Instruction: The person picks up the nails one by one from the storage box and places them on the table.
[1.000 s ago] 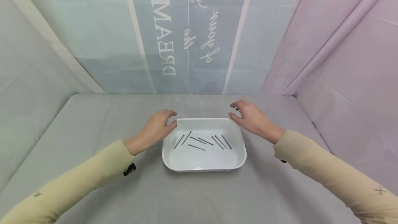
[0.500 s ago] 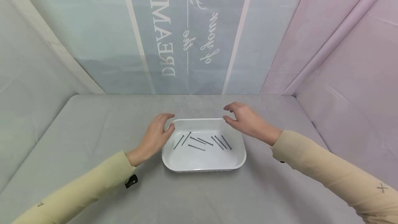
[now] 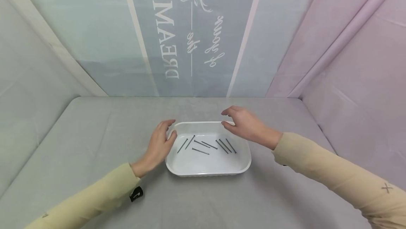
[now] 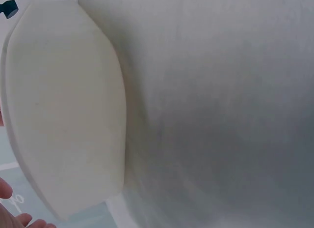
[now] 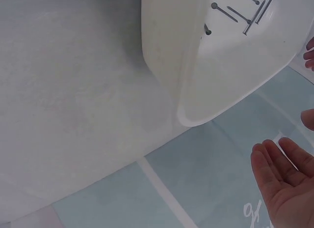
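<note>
One flat grey worktop (image 3: 206, 200) lies beneath both grips. One glossy white, rounded-rectangular dish (image 3: 203, 167) stands between the left grip (image 3: 160, 142) and right grip (image 3: 245, 124), both released, fingers loose. Between them, inside it, lie eight thin, dark metal nails (image 3: 201, 150). The right wrist view shows nails; the left, the dish's outer wall. Since the earlier frame, the right grip has shifted toward the left.

Left hand (image 3: 158, 142) and right hand (image 3: 244, 122) apart, fingers (image 5: 266, 174) loosely bent; forearms (image 3: 333, 172) aslant
</note>
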A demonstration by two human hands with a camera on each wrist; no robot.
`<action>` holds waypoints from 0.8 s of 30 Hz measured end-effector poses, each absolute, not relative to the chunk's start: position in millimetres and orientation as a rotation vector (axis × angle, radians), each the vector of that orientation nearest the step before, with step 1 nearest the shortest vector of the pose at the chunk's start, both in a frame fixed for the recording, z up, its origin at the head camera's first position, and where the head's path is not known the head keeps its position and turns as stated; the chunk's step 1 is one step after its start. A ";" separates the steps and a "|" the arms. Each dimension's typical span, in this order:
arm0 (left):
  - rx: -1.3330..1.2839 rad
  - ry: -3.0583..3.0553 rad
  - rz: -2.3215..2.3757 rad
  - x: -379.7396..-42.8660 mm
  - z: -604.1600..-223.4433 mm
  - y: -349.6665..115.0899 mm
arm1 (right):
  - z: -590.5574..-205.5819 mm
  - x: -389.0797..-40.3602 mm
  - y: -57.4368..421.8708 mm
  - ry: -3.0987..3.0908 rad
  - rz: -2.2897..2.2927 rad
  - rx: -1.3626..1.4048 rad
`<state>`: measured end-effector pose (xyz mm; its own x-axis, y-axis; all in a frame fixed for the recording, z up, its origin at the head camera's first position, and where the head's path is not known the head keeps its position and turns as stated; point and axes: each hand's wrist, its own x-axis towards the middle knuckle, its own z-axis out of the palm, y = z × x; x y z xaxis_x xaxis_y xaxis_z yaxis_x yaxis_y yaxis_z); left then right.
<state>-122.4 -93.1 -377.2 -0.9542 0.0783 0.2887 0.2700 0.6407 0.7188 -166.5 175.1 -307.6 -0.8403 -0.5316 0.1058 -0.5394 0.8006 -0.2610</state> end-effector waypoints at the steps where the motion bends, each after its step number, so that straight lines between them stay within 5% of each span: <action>1: -0.273 -2.629 -1.221 -121.7 -378.2 -93.0 | -307.5 -166.5 174.0 -2.954 0.436 0.886; 24: -0.056 -2.607 -1.487 -117.9 -395.2 -95.5 | -303.2 -167.2 145.2 -2.880 0.352 1.182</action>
<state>-117.9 -95.5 -395.2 -0.9896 -0.0365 0.1394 0.1014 0.5110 0.8536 -167.2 145.2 -303.2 -0.7152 -0.6928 0.0927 -0.6947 0.6900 -0.2032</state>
